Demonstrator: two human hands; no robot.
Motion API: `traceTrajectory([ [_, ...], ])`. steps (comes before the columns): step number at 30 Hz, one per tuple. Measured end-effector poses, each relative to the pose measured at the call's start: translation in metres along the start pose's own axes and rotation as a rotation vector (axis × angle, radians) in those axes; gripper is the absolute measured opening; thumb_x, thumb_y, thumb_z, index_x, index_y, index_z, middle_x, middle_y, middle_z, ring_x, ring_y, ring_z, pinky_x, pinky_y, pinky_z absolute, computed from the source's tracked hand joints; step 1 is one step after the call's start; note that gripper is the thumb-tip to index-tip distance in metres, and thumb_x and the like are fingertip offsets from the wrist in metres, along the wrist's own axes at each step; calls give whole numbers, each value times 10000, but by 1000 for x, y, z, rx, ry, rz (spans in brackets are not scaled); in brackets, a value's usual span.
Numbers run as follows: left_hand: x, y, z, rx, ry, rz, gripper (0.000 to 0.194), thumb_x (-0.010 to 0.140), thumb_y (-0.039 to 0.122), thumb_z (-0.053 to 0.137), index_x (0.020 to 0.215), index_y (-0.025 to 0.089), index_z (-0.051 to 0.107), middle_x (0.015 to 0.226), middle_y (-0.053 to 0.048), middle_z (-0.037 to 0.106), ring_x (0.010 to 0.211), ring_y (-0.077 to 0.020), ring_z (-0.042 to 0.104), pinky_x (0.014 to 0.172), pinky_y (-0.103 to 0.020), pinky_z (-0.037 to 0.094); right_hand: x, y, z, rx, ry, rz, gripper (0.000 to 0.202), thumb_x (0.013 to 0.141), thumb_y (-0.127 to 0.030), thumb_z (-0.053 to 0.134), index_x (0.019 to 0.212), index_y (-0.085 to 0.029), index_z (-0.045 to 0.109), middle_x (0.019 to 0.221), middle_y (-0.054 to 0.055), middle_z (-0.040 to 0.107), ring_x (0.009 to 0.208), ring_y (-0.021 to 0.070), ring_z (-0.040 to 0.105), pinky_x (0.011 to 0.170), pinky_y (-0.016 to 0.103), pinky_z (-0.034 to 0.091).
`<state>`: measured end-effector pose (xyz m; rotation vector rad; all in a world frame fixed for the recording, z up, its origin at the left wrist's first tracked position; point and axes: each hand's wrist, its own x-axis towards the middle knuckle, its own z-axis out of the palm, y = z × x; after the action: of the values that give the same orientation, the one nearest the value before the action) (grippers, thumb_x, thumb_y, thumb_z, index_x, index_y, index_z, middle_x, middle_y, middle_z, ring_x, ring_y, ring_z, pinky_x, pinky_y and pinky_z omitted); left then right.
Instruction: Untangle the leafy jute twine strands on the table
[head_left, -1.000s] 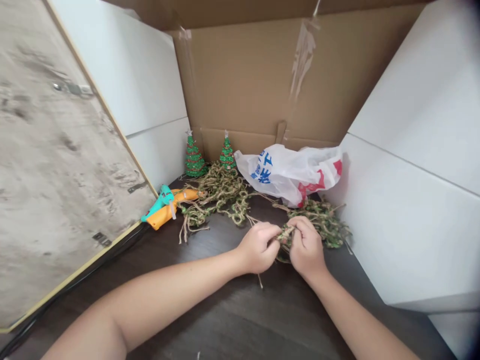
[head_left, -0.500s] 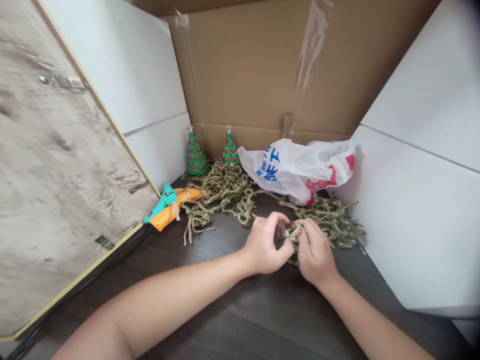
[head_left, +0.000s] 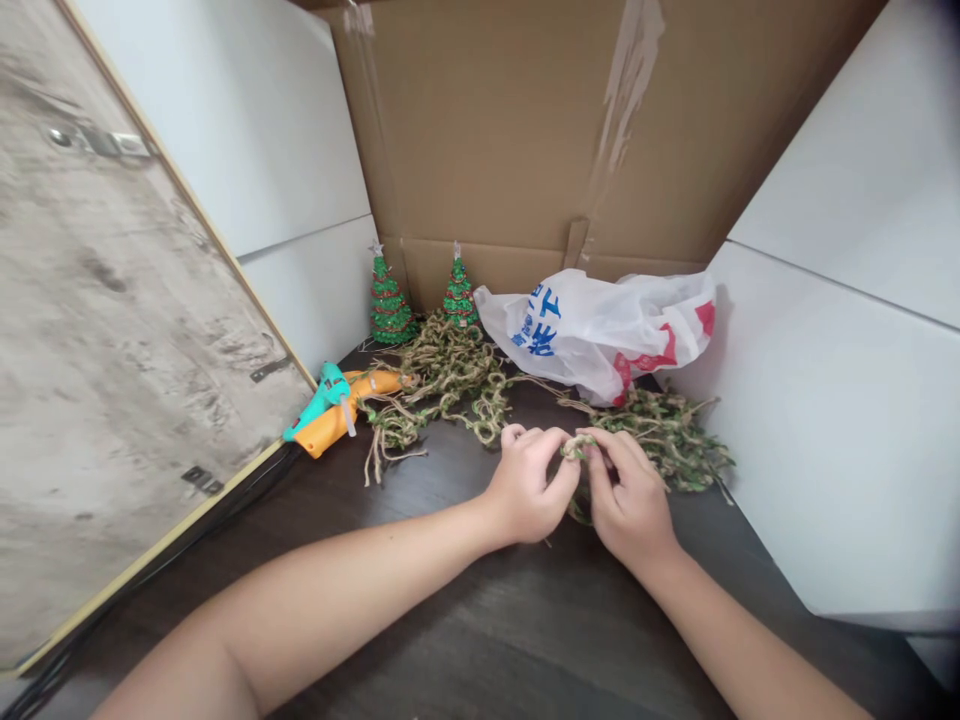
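Between my two hands is a short piece of knotted twine [head_left: 576, 448], tan with green strands. My left hand [head_left: 531, 485] pinches its left side between thumb and forefinger. From the other side, my right hand [head_left: 628, 492] grips it with thumb and fingertips. Part of the twine hangs below, half hidden by the hands. Beyond my left hand lies a tangled heap of the same twine [head_left: 450, 365], with loops and frayed ends. Behind my right hand spreads a second heap of twine [head_left: 675, 440].
A teal and orange glue gun [head_left: 322, 410] lies at left, its cord along the wooden board [head_left: 150, 350]. Two small green Christmas trees [head_left: 391, 305] stand at the back. A white plastic bag [head_left: 585, 320] lies against the cardboard [head_left: 480, 140]. White panels [head_left: 840, 450] flank the dark floor.
My fingers have closed in on the twine, and the knotted part has risen slightly and shifted left. My left thumb and forefinger, apart earlier, now meet at it.
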<state>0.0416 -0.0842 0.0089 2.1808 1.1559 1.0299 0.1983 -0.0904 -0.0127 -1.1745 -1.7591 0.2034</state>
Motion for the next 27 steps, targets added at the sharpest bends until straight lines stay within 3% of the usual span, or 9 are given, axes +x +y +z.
traceTrajectory([
  [3,-1,-1,0,34,-31,76,295,996,314,358,781,191,518,757,-18,608,793,-172,561,870,-388,325,0,1,-1,-7,6,6,237,998,-287,470,1157,-235,639,921,60,625,824,206,610,757,343,499],
  [7,-4,-2,0,17,-25,201,249,991,312,368,865,189,544,811,-43,641,806,-181,574,866,-394,331,-2,4,-1,7,-51,-22,253,994,-288,475,1189,-238,628,948,60,619,835,203,613,743,338,496],
  [12,-3,-1,4,-39,52,80,241,1020,295,373,1066,201,590,990,-66,717,930,-191,637,917,-395,332,-1,1,-1,28,-79,-43,170,995,-250,455,975,-215,620,852,30,526,762,181,563,712,330,465],
  [16,0,-2,6,-70,84,-19,220,1013,302,429,1120,224,604,1120,-58,737,1048,-199,654,958,-407,318,0,0,-1,19,-59,-41,173,995,-230,423,869,-209,539,889,38,478,802,186,528,759,352,456],
  [27,-2,-1,4,-69,82,25,174,1001,223,422,1035,208,593,1053,-20,734,965,-171,641,924,-386,312,0,0,-1,5,-15,-59,167,982,-253,506,822,-210,528,880,31,437,805,181,491,751,348,428],
])
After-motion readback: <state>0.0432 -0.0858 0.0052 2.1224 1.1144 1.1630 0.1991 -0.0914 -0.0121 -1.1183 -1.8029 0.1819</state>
